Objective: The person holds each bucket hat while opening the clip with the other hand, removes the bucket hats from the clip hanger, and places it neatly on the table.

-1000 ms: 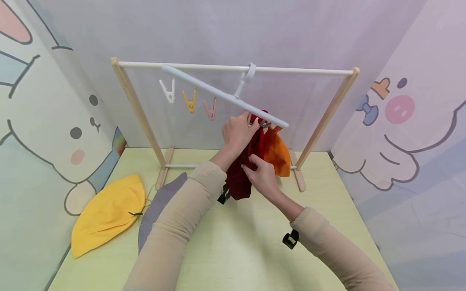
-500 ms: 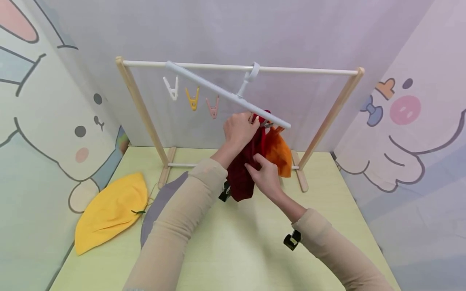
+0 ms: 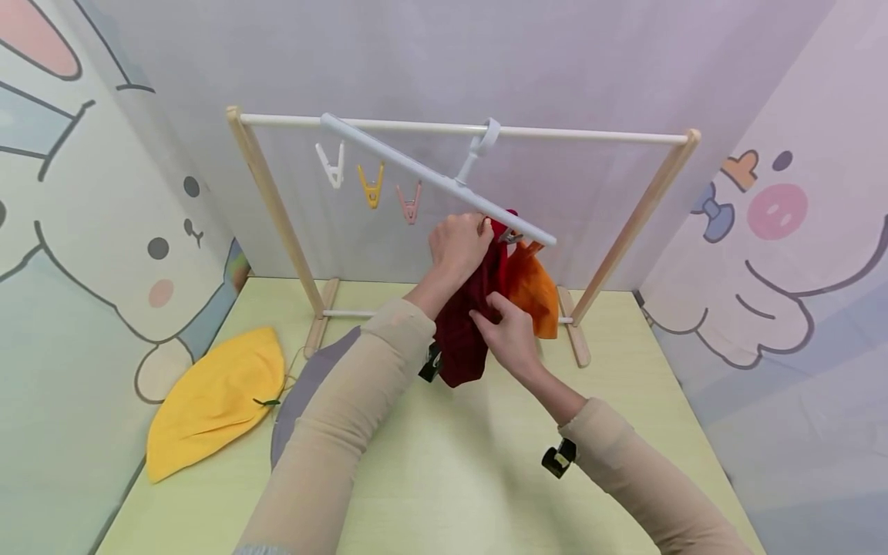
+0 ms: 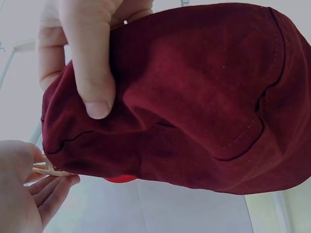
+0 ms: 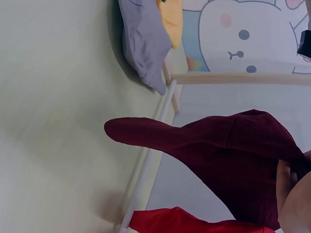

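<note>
My left hand (image 3: 459, 243) is raised just under the right half of the pale blue hanger (image 3: 444, 182). In the left wrist view its thumb and fingers pinch a pale beige clothespin (image 4: 48, 170) at the upper edge of a dark red cloth hat (image 4: 194, 97). Lower on the hat, my right hand (image 3: 512, 337) pinches the fabric, its thumb pressed flat on the cloth in the left wrist view. The hat hangs below both hands, its narrow end (image 5: 136, 131) pointing down at the table. Behind it, an orange hat (image 3: 533, 293) hangs from an orange clothespin (image 3: 533, 248).
The hanger hooks over a white bar (image 3: 590, 134) on a wooden rack (image 3: 272, 208). White (image 3: 333, 166), yellow (image 3: 371, 186) and pink clothespins (image 3: 409, 204) hang along its left side. A yellow hat (image 3: 215, 401) and a grey-purple hat (image 3: 312, 381) lie at the table's left.
The head view has shifted slightly, so the rack sits a little farther right. Both hands keep nearly the same places on the clothespin and the dark red hat.
</note>
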A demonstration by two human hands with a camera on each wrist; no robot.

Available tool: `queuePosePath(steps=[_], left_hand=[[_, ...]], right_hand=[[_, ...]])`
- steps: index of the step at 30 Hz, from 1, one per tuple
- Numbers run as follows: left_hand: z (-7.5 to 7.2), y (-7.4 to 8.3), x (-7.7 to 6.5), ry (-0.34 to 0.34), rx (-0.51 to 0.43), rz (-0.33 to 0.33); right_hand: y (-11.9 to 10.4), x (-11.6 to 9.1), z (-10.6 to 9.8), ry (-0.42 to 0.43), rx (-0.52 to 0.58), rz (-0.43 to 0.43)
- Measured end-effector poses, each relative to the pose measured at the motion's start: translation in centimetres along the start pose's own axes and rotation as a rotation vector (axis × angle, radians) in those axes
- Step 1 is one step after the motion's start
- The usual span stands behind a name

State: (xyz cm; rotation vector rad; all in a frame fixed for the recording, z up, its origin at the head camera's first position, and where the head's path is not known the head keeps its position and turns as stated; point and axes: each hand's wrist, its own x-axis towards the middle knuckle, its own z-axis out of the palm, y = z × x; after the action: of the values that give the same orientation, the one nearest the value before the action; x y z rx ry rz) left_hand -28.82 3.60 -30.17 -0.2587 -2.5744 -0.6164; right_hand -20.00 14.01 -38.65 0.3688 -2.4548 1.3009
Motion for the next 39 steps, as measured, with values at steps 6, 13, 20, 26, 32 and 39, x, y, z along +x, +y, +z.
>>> queuePosePath(steps=[6,13,20,26,32,39], left_hand=[[-0.1,-0.1,0.1,-0.015,0.008,0.005],[-0.3,-0.1,0.1,-0.033,0.012,0.002],[-0.4,-0.2,0.1,-0.027,0.024,0.014],[-0.4,-0.2,0.1,-0.037,0.032,0.014],[-0.3,-0.3,0.2,-0.034,0.039,0.017],[-0.4,-0.4,0.2,-0.029,0.044,0.031]], right_hand=[[0.0,-0.1,0.0,-0.002,0.003,0.025],[-0.1,-0.4,0.0,0.002,0.013,0.03],[0.1,-0.5,-0.2,0.024,-0.004,0.029],[0.2,-0.8,-0.4,0.021,0.011,0.065],[0.3,-1.2,-0.5,-0.006,0.006,0.084],[0.4,-1.5,-0.4,-0.026,-0.01,0.106]])
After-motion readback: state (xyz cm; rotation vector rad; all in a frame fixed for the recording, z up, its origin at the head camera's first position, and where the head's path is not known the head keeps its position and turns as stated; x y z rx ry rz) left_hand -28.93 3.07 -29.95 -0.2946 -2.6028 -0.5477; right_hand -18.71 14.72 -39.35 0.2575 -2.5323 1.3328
